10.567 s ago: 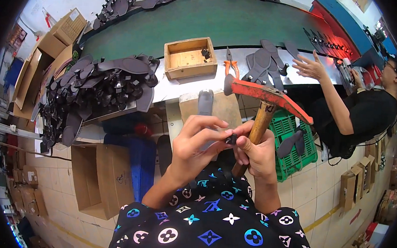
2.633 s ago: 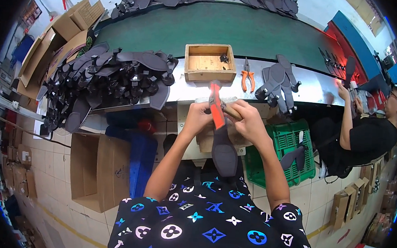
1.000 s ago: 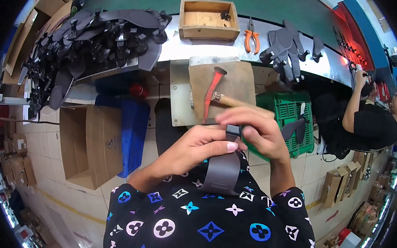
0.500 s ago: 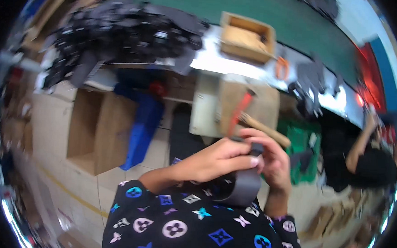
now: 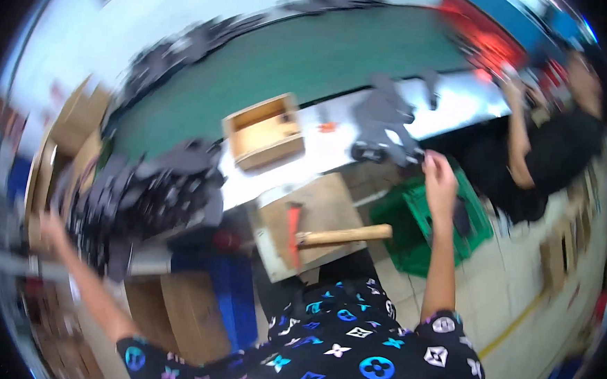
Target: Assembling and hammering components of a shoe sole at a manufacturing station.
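My left hand (image 5: 52, 228) is stretched far out to the left, beside a heap of dark grey straps with black fittings (image 5: 150, 197). Motion blurs its fingers, so I cannot see whether it holds anything. My right hand (image 5: 441, 176) reaches forward on the right, fingers drawn together, its tips beside the black end of several grey strap pieces (image 5: 385, 121) on the bench edge. Whatever is between those fingers is hidden. Between my arms, a hammer with a red head and wooden handle (image 5: 346, 235) lies on a wooden board (image 5: 316, 204).
A wooden tray (image 5: 267, 156) stands on the metal ledge (image 5: 327, 146), near a small orange item (image 5: 327, 127). Behind runs a green belt (image 5: 276, 70). Below are a green crate (image 5: 400, 254), a blue bin (image 5: 230, 310) and a cardboard box (image 5: 195, 315). A co-worker (image 5: 556, 149) is at the right.
Both hands were together over my lap on a grey curved strap piece. Now they are wide apart, left and right, and that piece is out of sight. The view has swung.
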